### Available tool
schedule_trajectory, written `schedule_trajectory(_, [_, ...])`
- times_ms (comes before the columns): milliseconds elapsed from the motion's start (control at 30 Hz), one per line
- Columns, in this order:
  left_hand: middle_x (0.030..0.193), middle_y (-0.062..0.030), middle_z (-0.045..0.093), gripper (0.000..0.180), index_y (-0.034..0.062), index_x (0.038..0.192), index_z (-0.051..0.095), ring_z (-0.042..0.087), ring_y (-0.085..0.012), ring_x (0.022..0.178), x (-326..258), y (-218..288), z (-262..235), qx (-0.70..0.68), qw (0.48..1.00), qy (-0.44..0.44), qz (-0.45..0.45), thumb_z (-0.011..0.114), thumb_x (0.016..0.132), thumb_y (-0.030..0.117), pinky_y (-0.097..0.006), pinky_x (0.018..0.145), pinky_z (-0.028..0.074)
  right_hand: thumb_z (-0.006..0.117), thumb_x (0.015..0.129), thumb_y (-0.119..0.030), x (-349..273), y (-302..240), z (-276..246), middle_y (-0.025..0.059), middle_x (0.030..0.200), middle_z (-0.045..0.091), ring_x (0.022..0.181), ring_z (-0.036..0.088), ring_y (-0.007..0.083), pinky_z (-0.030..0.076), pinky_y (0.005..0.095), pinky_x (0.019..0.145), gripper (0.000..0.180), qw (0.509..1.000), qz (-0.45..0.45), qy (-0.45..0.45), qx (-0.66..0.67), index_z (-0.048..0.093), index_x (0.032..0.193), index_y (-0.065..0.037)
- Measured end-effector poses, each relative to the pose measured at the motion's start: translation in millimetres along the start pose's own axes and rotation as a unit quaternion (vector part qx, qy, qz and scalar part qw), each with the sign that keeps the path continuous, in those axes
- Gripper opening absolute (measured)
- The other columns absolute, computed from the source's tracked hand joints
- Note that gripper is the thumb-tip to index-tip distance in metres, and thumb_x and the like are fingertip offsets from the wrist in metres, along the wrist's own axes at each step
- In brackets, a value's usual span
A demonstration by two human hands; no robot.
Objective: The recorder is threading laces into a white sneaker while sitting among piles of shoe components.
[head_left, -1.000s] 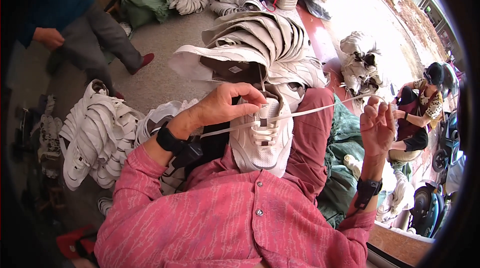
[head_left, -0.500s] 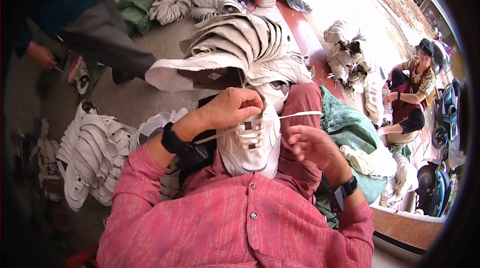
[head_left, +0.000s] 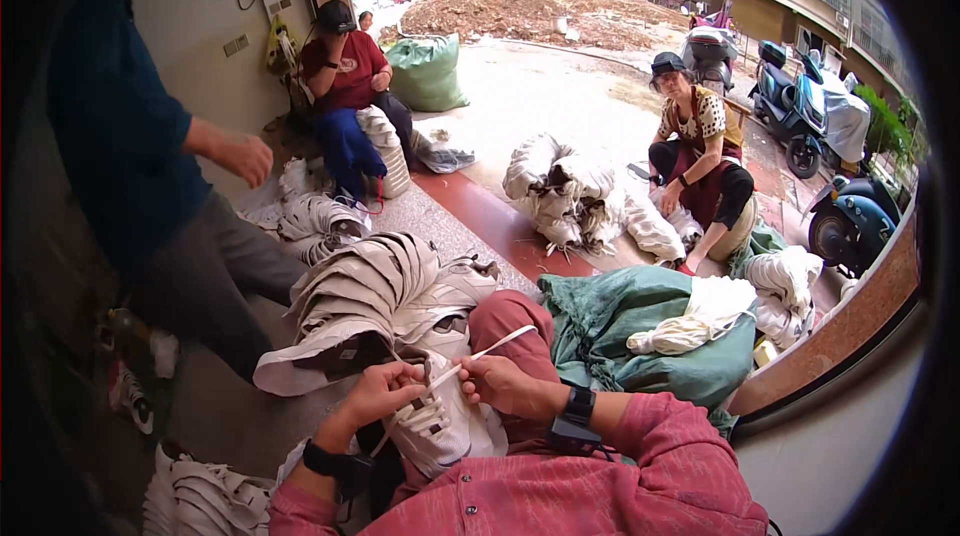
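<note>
A white shoe upper with a partly threaded front rests on my lap. My right hand is closed at its right side, pinching a white shoelace whose free end sticks up to the right. My left hand lies at the upper's left side, its fingers closed near the top eyelets; what they grip is hidden. Another length of lace hangs below the left hand. Just beyond, a fanned stack of white shoe uppers leans toward my knee.
More uppers lie at lower left; a bundled heap sits ahead. On my right, a green sack carries a bundle of white laces. A person stands close at left; another sits at right.
The view has swung up and right. My right hand, open and apart from the upper before, has come in to it and pinches the lace. The standing person's hand has lifted.
</note>
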State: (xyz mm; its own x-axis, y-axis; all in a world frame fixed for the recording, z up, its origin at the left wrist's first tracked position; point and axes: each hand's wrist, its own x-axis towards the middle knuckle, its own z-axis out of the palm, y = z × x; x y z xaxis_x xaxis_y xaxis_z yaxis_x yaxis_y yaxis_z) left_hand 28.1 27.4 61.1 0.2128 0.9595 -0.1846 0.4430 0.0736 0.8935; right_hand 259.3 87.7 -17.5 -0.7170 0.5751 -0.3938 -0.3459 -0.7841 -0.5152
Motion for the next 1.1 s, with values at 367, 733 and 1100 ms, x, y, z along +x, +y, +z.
schedule_trajectory(367, [0.075, 0.0005, 0.062, 0.020, 0.0024, 0.092, 0.068, 0.052, -0.0061, 0.066, 16.4, 5.0, -6.5, 0.065, 0.994, -0.084, -0.028, 0.063, 0.084, 0.020, -0.025, 0.061, 0.044, 0.061, 0.095, -0.026, -37.7, -41.2, -16.4, -0.0026, 0.090, 0.064, 0.076, 0.060, 0.0092, 0.046, 0.0257, 0.062, 0.018, 0.976, -0.180, 0.118, -0.028, 0.064, 0.104, -0.011])
schedule_trajectory(733, [0.080, -0.0024, 0.064, 0.010, -0.0013, 0.093, 0.066, 0.059, -0.0083, 0.068, 27.6, 1.9, 0.6, -0.077, 0.989, -0.095, -0.077, 0.063, 0.085, 0.003, -0.023, 0.062, 0.049, 0.060, 0.095, -0.025, -70.5, -64.8, -81.6, 0.0110, 0.102, 0.069, 0.089, 0.067, 0.0217, 0.056, 0.0370, 0.076, 0.023, 0.933, -0.252, 0.231, 0.111, 0.061, 0.105, -0.005])
schedule_trajectory(1100, [0.070, 0.0032, 0.058, 0.008, 0.0008, 0.084, 0.067, 0.050, -0.0045, 0.063, 27.9, 6.1, 5.4, 0.018, 0.994, -0.085, -0.064, 0.065, 0.082, 0.008, -0.021, 0.056, 0.039, 0.054, 0.099, -0.020, -77.2, -79.7, -128.4, 0.0154, 0.110, 0.065, 0.102, 0.065, 0.0295, 0.055, 0.0445, 0.089, 0.023, 0.889, -0.296, 0.282, 0.204, 0.056, 0.109, 0.000])
